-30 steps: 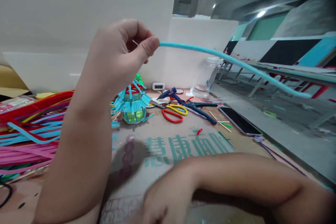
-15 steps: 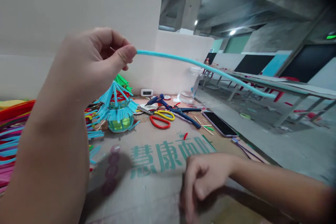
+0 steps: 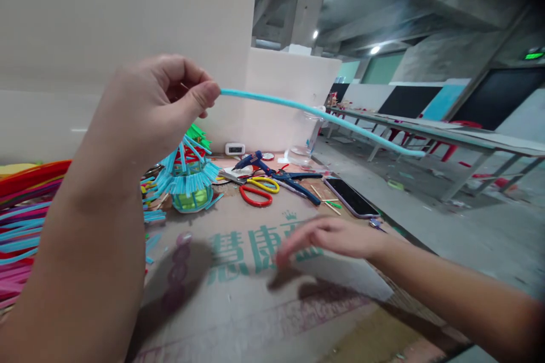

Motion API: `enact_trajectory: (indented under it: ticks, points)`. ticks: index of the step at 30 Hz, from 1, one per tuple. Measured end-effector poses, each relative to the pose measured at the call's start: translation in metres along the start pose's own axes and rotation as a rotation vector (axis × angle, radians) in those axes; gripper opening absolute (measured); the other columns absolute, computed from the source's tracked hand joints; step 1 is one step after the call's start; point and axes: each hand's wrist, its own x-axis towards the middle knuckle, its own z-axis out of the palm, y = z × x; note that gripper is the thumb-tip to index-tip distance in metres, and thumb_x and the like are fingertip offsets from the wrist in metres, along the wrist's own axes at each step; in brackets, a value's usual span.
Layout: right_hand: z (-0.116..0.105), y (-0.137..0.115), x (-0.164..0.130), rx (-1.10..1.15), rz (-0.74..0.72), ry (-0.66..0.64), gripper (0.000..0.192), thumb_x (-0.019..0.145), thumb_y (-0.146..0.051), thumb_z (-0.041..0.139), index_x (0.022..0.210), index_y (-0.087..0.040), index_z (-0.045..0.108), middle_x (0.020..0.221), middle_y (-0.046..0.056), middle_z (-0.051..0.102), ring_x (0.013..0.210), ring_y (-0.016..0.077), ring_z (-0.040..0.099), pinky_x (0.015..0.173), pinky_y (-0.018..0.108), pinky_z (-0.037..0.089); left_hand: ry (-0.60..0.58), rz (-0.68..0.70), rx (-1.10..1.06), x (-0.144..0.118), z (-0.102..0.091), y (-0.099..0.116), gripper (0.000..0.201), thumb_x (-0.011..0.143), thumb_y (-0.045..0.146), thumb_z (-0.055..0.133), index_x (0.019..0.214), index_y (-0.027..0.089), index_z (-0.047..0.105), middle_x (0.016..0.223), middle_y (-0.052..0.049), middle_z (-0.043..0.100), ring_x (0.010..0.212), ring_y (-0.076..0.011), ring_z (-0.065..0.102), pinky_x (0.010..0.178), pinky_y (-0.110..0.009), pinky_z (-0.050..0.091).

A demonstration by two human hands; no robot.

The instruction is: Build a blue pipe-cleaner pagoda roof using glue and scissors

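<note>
In the head view, a long light-blue pipe cleaner [image 3: 319, 116] is pinched at one end between thumb and forefinger of the left hand [image 3: 157, 105], which is raised above the table; a short bare wire tip is seen poking out behind the pinch, and the rest of the stem reaches out to the right in a sagging line, unsupported, well above the cardboard sheet [image 3: 238, 295]. The right hand [image 3: 332, 236] is held low over the cardboard with its fingers spread and blurred, nothing being gripped by it. Because the stem is held only at its very end, it could be judged liable to droop further, swing, or slip from the pinch; its free end could brush the clear bottle [image 3: 313, 136] at the back of the table. The bare wire tip might also prick a finger if the grip is tightened. A reach across the table could disturb the small blue-fringed craft model [image 3: 187, 178], the red-handled scissors [image 3: 255, 195], the blue glue gun [image 3: 251, 160] or the phone [image 3: 351, 197] lying near the table's edge. As for writing, large green Chinese characters are printed on the cardboard, partly covered by the right hand and not fully legible; fainter pinkish print lower down cannot be read.
</note>
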Motion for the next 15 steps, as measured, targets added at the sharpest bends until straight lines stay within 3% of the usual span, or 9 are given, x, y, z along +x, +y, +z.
enact_trajectory:
  ticks: [2,4,5,7,8,9,10,12,15]
  points:
    - [0.003,0.0,0.02,-0.225,-0.015,0.085,0.059,0.095,-0.056,0.041,0.141,-0.021,0.05,0.146,0.012,0.05,0.135,0.0232,0.045,0.114,0.041,0.031,-0.021,0.009,-0.006,0.0,0.002,-0.001,0.018,0.084,0.033,0.063,0.086,0.016,0.069,0.066,0.001,0.063,0.056,-0.0069,0.053,0.048,-0.017,0.034]
    - [0.014,0.006,0.041,-0.471,-0.029,0.071,0.067,0.093,-0.05,0.05,0.15,-0.018,0.035,0.158,0.013,0.026,0.146,0.0257,0.023,0.119,0.043,0.02,-0.043,0.008,-0.024,0.001,0.002,-0.001,0.016,0.083,0.032,0.063,0.084,0.017,0.069,0.066,0.001,0.063,0.057,-0.0078,0.052,0.048,-0.017,0.035]
    - [0.023,0.009,0.051,-0.538,-0.072,0.029,0.073,0.091,-0.051,0.054,0.151,-0.016,0.034,0.159,0.016,0.021,0.148,0.0277,0.018,0.119,0.043,0.018,-0.048,0.006,-0.031,0.001,0.002,0.0,0.015,0.083,0.032,0.063,0.083,0.018,0.068,0.066,0.001,0.063,0.057,-0.0082,0.052,0.048,-0.018,0.035]
    - [0.043,0.008,0.064,-0.547,-0.195,-0.113,0.067,0.088,-0.049,0.059,0.144,-0.016,0.046,0.15,0.016,0.042,0.141,0.0261,0.036,0.113,0.035,0.03,-0.061,-0.002,-0.034,0.0,-0.001,0.001,0.016,0.083,0.034,0.062,0.082,0.019,0.067,0.066,0.001,0.062,0.057,-0.0092,0.052,0.048,-0.02,0.035]
    - [0.052,0.002,0.068,-0.52,-0.275,-0.252,0.05,0.09,-0.044,0.058,0.132,-0.017,0.058,0.134,0.011,0.06,0.128,0.0213,0.053,0.103,0.026,0.041,-0.073,-0.006,-0.029,0.0,-0.003,0.001,0.017,0.083,0.035,0.062,0.083,0.019,0.067,0.066,0.001,0.062,0.056,-0.0097,0.051,0.048,-0.021,0.035]
    - [0.057,-0.008,0.069,-0.481,-0.332,-0.307,0.036,0.095,-0.037,0.05,0.119,-0.017,0.067,0.116,0.008,0.071,0.112,0.0161,0.063,0.091,0.019,0.046,-0.093,-0.011,-0.014,0.0,-0.005,0.0,0.018,0.084,0.037,0.061,0.083,0.02,0.067,0.066,0.001,0.063,0.056,-0.0102,0.051,0.049,-0.022,0.036]
    - [0.059,-0.022,0.068,-0.463,-0.39,-0.303,0.033,0.098,-0.033,0.045,0.11,-0.016,0.07,0.102,0.006,0.075,0.098,0.013,0.068,0.081,0.016,0.048,-0.118,-0.014,0.014,0.0,-0.008,0.0,0.019,0.085,0.038,0.06,0.083,0.02,0.067,0.066,0.001,0.063,0.056,-0.0109,0.051,0.05,-0.023,0.036]
    - [0.051,-0.056,0.067,-0.513,-0.502,-0.051,0.029,0.098,-0.032,0.045,0.096,-0.017,0.07,0.087,0.003,0.074,0.081,0.0103,0.067,0.073,0.016,0.047,-0.176,-0.018,0.105,0.0,-0.015,-0.002,0.021,0.085,0.039,0.058,0.082,0.02,0.067,0.066,0.0,0.064,0.057,-0.0125,0.052,0.051,-0.024,0.037]
    - [0.021,-0.1,0.074,-0.781,-0.585,0.593,0.028,0.097,-0.033,0.047,0.083,-0.018,0.066,0.078,0.004,0.066,0.076,0.0139,0.06,0.074,0.025,0.046,-0.283,-0.032,0.237,-0.001,-0.026,-0.004,0.022,0.084,0.039,0.056,0.078,0.021,0.068,0.065,0.0,0.064,0.058,-0.0142,0.053,0.051,-0.025,0.035]
